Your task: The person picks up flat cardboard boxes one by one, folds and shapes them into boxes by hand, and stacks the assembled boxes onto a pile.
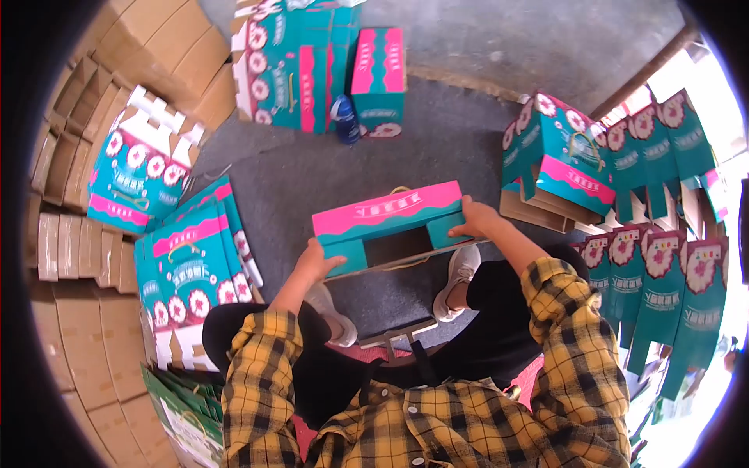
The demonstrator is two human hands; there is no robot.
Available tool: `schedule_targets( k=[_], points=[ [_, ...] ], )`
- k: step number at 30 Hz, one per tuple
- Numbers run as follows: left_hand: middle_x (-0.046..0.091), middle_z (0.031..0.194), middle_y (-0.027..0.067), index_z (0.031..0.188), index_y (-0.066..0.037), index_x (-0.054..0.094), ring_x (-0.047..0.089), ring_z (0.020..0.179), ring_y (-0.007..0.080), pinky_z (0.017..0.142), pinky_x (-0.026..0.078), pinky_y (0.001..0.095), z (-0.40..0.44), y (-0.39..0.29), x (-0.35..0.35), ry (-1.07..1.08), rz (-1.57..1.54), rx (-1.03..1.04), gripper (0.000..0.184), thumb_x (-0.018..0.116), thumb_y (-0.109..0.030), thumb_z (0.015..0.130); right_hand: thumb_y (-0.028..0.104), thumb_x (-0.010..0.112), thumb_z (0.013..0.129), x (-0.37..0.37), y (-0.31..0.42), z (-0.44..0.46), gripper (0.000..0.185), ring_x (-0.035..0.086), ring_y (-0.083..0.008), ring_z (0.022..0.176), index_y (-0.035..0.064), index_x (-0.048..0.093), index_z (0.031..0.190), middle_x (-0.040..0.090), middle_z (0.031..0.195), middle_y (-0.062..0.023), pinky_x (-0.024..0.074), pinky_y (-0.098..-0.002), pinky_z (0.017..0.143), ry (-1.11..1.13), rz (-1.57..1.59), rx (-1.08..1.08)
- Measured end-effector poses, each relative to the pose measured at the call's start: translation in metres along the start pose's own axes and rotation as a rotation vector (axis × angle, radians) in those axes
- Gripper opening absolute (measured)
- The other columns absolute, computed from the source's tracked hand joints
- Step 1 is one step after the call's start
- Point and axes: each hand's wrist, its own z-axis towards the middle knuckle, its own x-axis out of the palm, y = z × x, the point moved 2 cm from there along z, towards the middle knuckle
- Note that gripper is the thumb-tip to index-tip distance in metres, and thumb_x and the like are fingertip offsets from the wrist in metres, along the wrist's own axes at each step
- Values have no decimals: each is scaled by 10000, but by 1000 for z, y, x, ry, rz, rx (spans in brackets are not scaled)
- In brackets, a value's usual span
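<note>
Fingers (335, 261) of the left hand (314, 264) and right hand (479, 218) pinch a box (390, 206) at its ends, a bottle (344, 122) beyond.

Can't actually read any of it, tbh. There's white lettering, looks like Chinese characters, on the pink band of the held carton (390, 207), plus more on the flattened cartons (204, 248) at left and the teal cartons (660, 313) at right, but it's all too fuzzy.

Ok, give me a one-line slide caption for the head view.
Left hand and right hand hold a teal-and-pink box at its ends, brown cartons stacked at left.
</note>
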Motion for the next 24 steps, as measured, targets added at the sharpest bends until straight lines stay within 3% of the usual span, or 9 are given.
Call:
schedule_targets(
  k=[2,5,8,11,14,16,19,22,24],
  points=[
    [586,1118,282,1235,92,404,600,1049,375,887,478,398,39,42,29,-78,-81,351,776,773,-363,726,511,795,646,5,-4,-1,917,600,-380,1060,-75,376,1214,608,1119,-263,492,-423,887,-40,19,6],
    [583,1114,279,1224,86,432,602,1034,370,880,482,405,14,-1,8,105,-201,428,750,780,-344,717,513,791,643,4,-9,-1,930,578,-408,1078,-100,370,1201,589,1110,-301,478,-432,898,-48,51,3],
    [587,1098,277,1210,84,433,612,1004,371,872,487,409,0,-14,-1,15,-70,290,723,770,-335,725,508,775,657,0,-13,-3,892,579,-401,1081,-99,392,1188,583,1122,-305,478,-430,898,27,101,11],
    [592,1075,287,1166,74,443,617,978,392,850,486,423,-18,-56,-16,32,-224,193,679,763,-339,732,509,754,666,-34,-26,-16,846,597,-396,1041,-90,418,1159,605,1079,-289,482,-440,873,-110,104,-21],
    [591,1056,297,1144,49,436,616,947,422,815,482,447,-20,-107,-30,-170,-67,209,629,749,-330,751,471,738,702,-95,-45,-56,733,639,-369,951,-58,451,1121,649,986,-228,510,-424,809,-341,87,27],
    [589,1049,299,1152,30,426,596,970,439,803,472,462,-32,-159,-43,-352,-150,410,594,728,-319,778,440,717,721,-124,-65,-86,680,650,-379,870,-58,439,1092,653,903,-230,515,-447,741,-544,87,17],
    [577,1103,280,1224,19,404,580,1003,430,812,472,457,-33,-227,-37,-483,-178,530,602,699,-299,807,358,707,775,-146,-101,-135,666,630,-416,838,-16,377,1217,646,897,-238,497,-480,719,-765,176,127],
    [546,1180,259,1301,12,371,563,1034,423,827,474,448,-14,-293,-9,-629,-178,727,645,681,-288,823,317,704,789,-125,-160,-151,655,616,-416,900,0,364,1250,627,978,-252,486,-479,702,-1101,289,163],
    [505,1249,240,1354,-7,347,544,1083,401,838,478,441,24,-324,31,-656,-205,784,671,672,-264,826,254,706,791,-96,-205,-146,638,601,-432,917,-2,365,1265,614,996,-257,491,-462,734,-1147,488,295]
  ],
)
